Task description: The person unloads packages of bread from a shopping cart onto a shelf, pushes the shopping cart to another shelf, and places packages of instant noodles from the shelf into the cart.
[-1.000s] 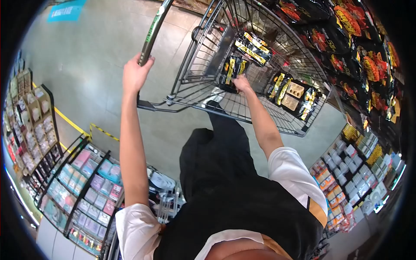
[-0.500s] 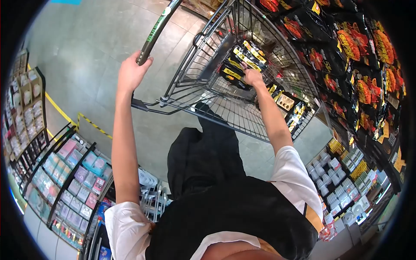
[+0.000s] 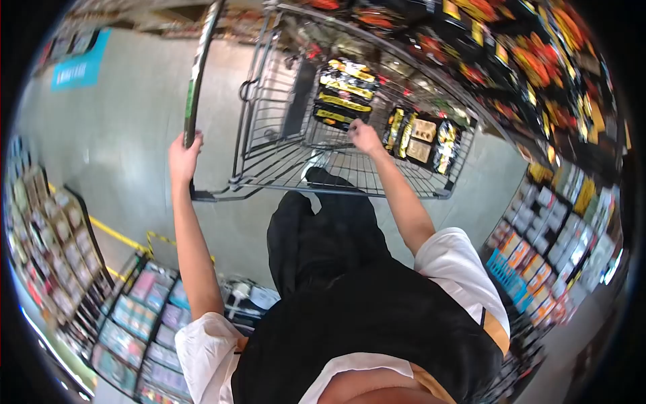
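My left hand [image 3: 183, 156] is closed around the cart handle [image 3: 200, 81], near its lower end. Inside the wire shopping cart [image 3: 336, 190], several black and yellow packages [image 3: 344, 87] lie stacked in a row. My right hand [image 3: 364, 136] is over the cart at the near edge of this stack, fingers bent and partly blurred; whether they touch or pinch a package cannot be made out. To the right of that hand sit more black packages [image 3: 422, 138] with yellow bands and beige panels.
Shelves of black and red bags [image 3: 531, 60] rise beyond the cart at the upper right. Display racks stand at the lower left [image 3: 141, 316] and right [image 3: 538, 249]. Yellow tape [image 3: 114, 234] marks the grey floor [image 3: 128, 148].
The view has turned, so the cart appears further left. The near package now lines up with the others in the stack. My right hand has drawn back to its near edge; my left keeps its hold.
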Demonstrator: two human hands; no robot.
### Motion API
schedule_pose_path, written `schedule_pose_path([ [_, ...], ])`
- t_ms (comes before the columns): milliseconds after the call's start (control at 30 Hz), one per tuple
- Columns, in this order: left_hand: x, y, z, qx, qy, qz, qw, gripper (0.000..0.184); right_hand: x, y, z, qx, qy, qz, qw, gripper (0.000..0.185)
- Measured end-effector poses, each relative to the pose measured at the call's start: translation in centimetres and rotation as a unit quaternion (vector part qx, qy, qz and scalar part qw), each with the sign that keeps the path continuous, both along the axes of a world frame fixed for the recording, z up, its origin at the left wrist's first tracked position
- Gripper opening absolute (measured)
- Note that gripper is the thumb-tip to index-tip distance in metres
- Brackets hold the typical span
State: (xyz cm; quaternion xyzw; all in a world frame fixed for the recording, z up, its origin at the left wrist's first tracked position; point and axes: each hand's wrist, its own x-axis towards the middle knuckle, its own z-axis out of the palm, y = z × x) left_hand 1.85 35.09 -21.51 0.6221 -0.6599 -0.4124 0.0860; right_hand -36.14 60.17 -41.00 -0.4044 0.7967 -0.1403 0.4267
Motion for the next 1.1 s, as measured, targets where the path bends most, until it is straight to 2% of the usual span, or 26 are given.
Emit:
schedule_pose_path([
  [33,0.0,0.0,0.1,0.008,-0.002,0.006,1.0,0.029,0.1,1.8,1.1,-0.012,-0.066,-0.022,0.998,0.025],
  [100,-0.1,-0.1,0.1,0.011,0.002,0.005,1.0,0.026,0.1,5.3,3.4,-0.037,-0.031,0.007,0.999,0.023],
  [133,-0.1,-0.1,0.1,0.008,0.005,-0.001,1.0,0.026,0.0,7.1,4.8,-0.038,-0.018,-0.016,0.999,0.023],
  [267,-0.1,-0.5,-0.2,0.019,0.01,-0.032,0.999,0.024,0.1,13.5,9.1,-0.002,0.006,-0.199,0.98,0.019],
  [300,-0.2,-0.5,0.1,0.023,0.011,-0.024,0.999,0.024,-0.1,15.2,9.2,-0.002,0.01,-0.26,0.966,0.018],
  [367,-0.2,-0.2,0.6,0.026,0.02,-0.029,0.999,0.024,-0.6,18.5,8.8,0.008,0.002,-0.309,0.951,0.019],
  [433,-0.3,-0.5,0.3,0.025,0.02,-0.023,0.999,0.024,-0.8,20.9,8.4,-0.008,-0.039,-0.41,0.911,0.021],
  [467,-0.2,-0.7,0.0,0.031,0.025,-0.025,0.999,0.025,-0.8,22.2,6.4,-0.017,0.001,-0.425,0.905,0.022],
  [500,0.0,-0.8,-0.4,0.037,0.033,-0.025,0.998,0.025,-1.1,22.0,8.3,-0.024,0.014,-0.437,0.899,0.022],
  [567,0.9,-1.2,-1.5,0.06,0.069,-0.021,0.996,0.024,0.1,21.2,13.1,0.002,0.146,-0.425,0.893,0.022],
  [600,1.4,-1.7,-2.0,0.086,0.067,-0.018,0.994,0.023,0.1,21.2,13.0,0.001,0.164,-0.425,0.89,0.021],
  [633,1.4,-1.3,-2.4,0.075,0.088,0.016,0.993,0.02,-0.2,21.8,11.8,-0.002,0.188,-0.426,0.885,0.021],
  [667,1.6,-1.3,-3.2,0.043,0.097,0.002,0.994,0.018,-0.8,22.0,11.2,0.001,0.195,-0.435,0.879,0.025],
  [700,2.3,-1.9,-4.5,0.097,0.145,0.009,0.985,0.018,-1.3,22.0,11.2,0.005,0.201,-0.444,0.873,0.029],
  [767,1.1,-1.1,-2.9,0.081,0.119,-0.002,0.99,0.018,-2.2,21.4,11.9,-0.002,0.263,-0.434,0.862,0.035],
  [833,0.8,-0.7,-1.6,0.058,0.108,-0.021,0.992,0.018,-3.4,20.2,13.2,0.014,0.236,-0.471,0.85,0.039],
  [1000,0.4,-0.7,-1.0,0.071,0.081,-0.018,0.994,0.018,-7.1,19.6,12.0,0.034,0.229,-0.469,0.852,0.048],
  [1100,0.2,-0.5,-0.7,0.06,0.072,-0.015,0.996,0.017,-9.0,20.3,9.1,0.066,0.215,-0.499,0.837,0.056],
])
